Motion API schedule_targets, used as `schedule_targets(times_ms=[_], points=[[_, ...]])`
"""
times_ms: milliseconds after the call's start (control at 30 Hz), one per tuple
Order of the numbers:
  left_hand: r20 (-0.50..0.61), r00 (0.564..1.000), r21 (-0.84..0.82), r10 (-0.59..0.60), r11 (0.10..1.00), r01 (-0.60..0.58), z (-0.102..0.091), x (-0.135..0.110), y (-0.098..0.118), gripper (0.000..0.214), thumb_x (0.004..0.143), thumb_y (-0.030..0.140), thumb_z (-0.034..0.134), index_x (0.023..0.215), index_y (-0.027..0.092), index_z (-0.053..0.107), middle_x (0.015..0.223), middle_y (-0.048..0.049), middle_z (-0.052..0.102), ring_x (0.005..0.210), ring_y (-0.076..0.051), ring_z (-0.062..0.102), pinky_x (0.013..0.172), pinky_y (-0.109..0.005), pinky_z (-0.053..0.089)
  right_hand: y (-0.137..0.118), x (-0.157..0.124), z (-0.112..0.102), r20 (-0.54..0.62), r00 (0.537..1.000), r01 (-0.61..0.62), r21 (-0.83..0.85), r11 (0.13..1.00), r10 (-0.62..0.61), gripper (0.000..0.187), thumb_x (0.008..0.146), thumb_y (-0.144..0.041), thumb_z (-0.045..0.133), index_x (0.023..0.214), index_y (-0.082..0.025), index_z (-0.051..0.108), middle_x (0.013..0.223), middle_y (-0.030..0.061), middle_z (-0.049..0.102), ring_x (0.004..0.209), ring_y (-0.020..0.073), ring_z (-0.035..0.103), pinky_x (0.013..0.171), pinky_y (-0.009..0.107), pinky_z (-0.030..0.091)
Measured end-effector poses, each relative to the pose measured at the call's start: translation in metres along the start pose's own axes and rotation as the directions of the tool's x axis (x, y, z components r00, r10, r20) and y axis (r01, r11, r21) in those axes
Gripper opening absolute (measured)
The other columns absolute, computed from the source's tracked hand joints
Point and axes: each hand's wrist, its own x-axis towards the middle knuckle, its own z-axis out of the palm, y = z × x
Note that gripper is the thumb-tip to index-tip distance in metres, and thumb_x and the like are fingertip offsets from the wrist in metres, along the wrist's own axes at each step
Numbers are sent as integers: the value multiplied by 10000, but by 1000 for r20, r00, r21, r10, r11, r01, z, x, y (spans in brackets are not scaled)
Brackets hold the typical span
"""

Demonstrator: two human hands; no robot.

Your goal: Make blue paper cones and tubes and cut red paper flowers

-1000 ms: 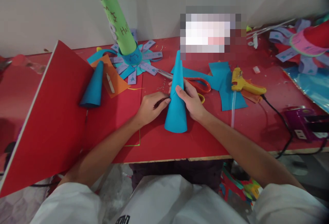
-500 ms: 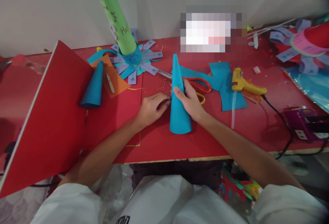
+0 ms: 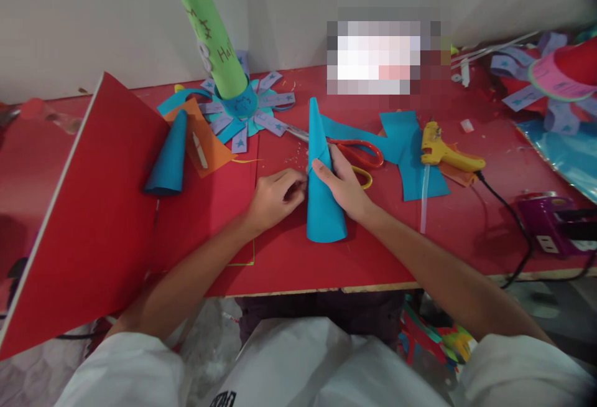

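Observation:
A blue paper cone (image 3: 321, 208) lies on the red table (image 3: 289, 264) with its tip pointing away from me. My right hand (image 3: 345, 186) wraps round the cone's right side, thumb pressed on its seam. My left hand (image 3: 275, 198) rests against the cone's left side with its fingers curled and pinched at the seam. A second blue cone (image 3: 168, 158) lies at the left, apart from both hands.
Red-handled scissors (image 3: 357, 152) and blue paper scraps (image 3: 410, 152) lie just behind my right hand. A yellow glue gun (image 3: 443, 153) sits to the right, its black cord running to a purple socket block (image 3: 555, 223). A red board (image 3: 88, 220) leans at the left. A green tube (image 3: 209, 27) rises from a paper flower.
The cone has shifted a little and tilted so its tip points further left. Both hands stayed on it, with the left fingers curling tighter at the seam.

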Motion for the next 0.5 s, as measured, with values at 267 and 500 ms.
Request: schedule_targets(times_ms=[267,500], points=[[-27,998,-11,-50,999,49,0,1,-1,142,852,69,556,883,196,612,795,15,700,661,-98,605,630,-211,469,-3,0,0,13,1000,-16,30,999,15,518,937,-714,695,1244,-300,641,1233,57,728,1207,282,664,1135,454,541],[35,996,-94,-80,992,83,-5,4,2,136,1026,213,530,899,209,575,792,-3,695,705,-130,650,683,-260,493,-1,-2,0,19,999,-40,33,999,40,502,961,-753,638,1199,-311,663,1121,44,725,1078,262,680,1012,440,598]])
